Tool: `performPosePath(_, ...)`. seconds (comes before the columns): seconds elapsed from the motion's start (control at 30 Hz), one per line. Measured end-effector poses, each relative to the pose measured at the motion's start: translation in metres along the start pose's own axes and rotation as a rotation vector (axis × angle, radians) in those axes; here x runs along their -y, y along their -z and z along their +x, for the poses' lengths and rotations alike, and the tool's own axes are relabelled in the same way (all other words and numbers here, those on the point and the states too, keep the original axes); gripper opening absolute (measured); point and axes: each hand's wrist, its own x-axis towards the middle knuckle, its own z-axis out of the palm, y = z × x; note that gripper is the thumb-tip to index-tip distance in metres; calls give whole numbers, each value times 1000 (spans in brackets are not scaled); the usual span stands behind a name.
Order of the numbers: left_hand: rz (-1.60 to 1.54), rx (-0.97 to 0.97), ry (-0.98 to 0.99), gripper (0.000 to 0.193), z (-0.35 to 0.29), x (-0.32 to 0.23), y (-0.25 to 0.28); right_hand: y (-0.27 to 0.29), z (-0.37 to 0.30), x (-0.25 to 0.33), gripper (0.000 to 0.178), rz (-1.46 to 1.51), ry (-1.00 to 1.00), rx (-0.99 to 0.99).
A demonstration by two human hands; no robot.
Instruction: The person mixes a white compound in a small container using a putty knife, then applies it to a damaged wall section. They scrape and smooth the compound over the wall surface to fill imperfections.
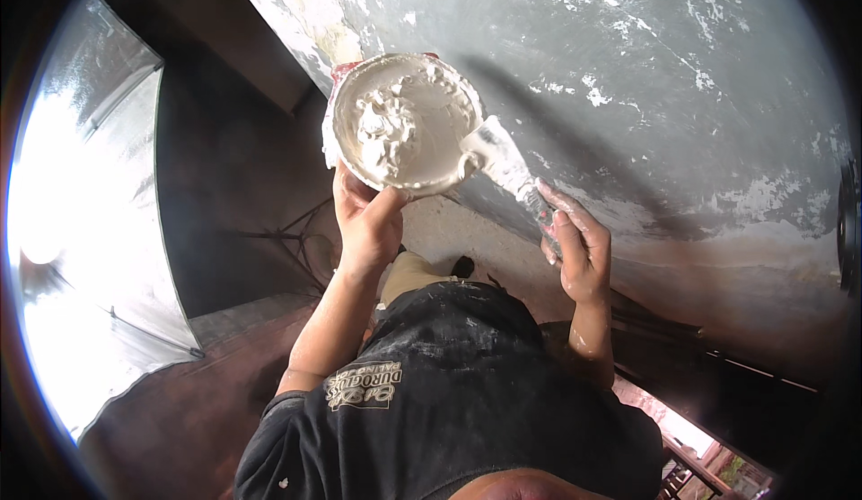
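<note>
My left hand grips the near rim and side of a round tub, its thumb at the edge and its other fingers partly hidden beneath. Thick white putty lies inside, heaped toward the left and smeared across the rest. In my right hand is the dark handle of a putty knife, its blade coated in white. The blade's tip meets the tub's right rim, where a lump of putty clings. White smears mark the fingers of my right hand.
A grey wall with patchy white marks rises just beyond the tub and to the right. On the left a bright lamp in a large reflective softbox stands near thin dark stand legs. Pale floor shows below.
</note>
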Motion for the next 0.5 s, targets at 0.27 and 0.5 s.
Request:
performPosePath(0.27, 191, -53, -56, 76, -10, 45, -13, -27, -18, -4, 35, 76, -201, -5)
performPosePath(0.5, 80, -102, 6, 68, -24, 41, -5, -8, -11, -10, 46, 758, -754, 117)
